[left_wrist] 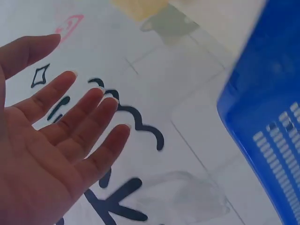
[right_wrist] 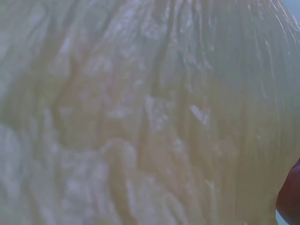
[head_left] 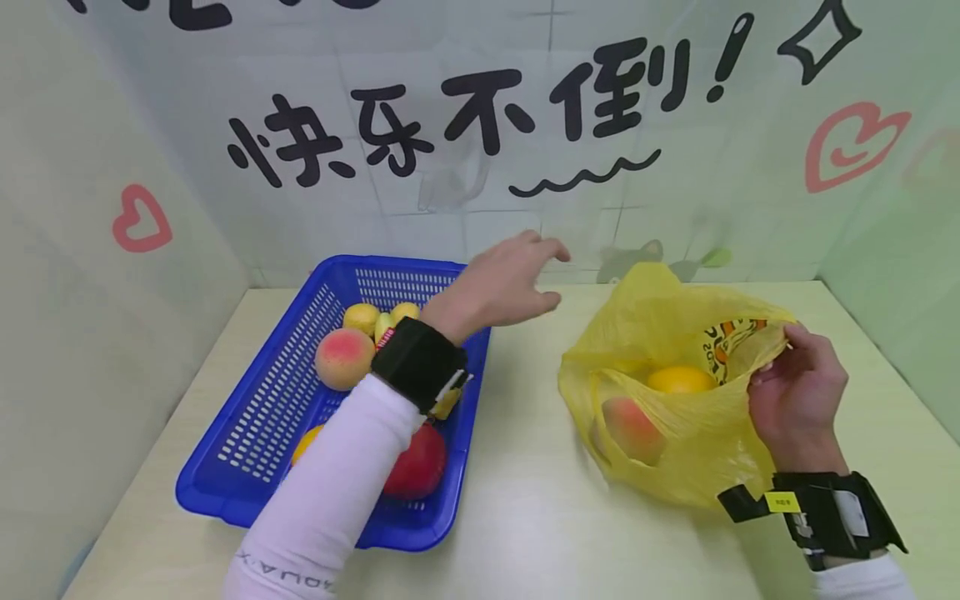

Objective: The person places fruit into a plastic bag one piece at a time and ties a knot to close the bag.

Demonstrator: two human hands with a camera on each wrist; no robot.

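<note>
My left hand [head_left: 506, 283] hovers over the right rim of a blue plastic basket [head_left: 337, 271], its fingers loosely spread and nothing in them. In the left wrist view its palm [left_wrist: 51, 154] is bare. My right hand [head_left: 798, 396] pinches the right edge of a yellow plastic bag [head_left: 645, 308], whose mouth gapes upward. Inside the bag lie an orange fruit [head_left: 682, 380] and a peach [head_left: 632, 427], the latter seen through the thin plastic. Crinkled bag film [right_wrist: 154, 112] fills the right wrist view, with a dark bit of finger at its edge.
In the basket are a peach [head_left: 345, 358], yellow fruits [head_left: 362, 318] and a red fruit [head_left: 420, 467]; my left forearm hides part of them. The pale table [head_left: 525, 500] shows between basket and bag. A printed wall sheet [head_left: 480, 233] stands behind, with side panels left and right.
</note>
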